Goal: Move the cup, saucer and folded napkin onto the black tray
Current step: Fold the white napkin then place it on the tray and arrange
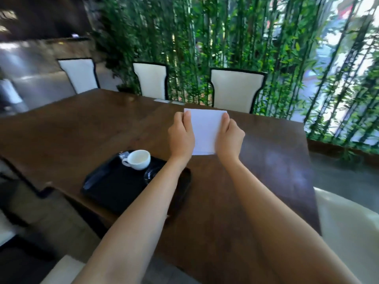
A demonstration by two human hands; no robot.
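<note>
A white folded napkin point(205, 130) lies over the dark wooden table, past the tray. My left hand point(181, 136) grips its left edge and my right hand point(230, 138) grips its right edge. The black tray point(110, 189) sits at the table's near left. On its far part stands a white cup point(137, 159), handle to the left. A dark glassy saucer point(150, 175) lies on the tray just right of the cup, partly hidden by my left forearm.
The wooden table point(82, 128) stretches left and away. Three white chairs point(235, 89) with black frames line its far side before a wall of green bamboo. A white chair seat point(344, 222) is at the near right.
</note>
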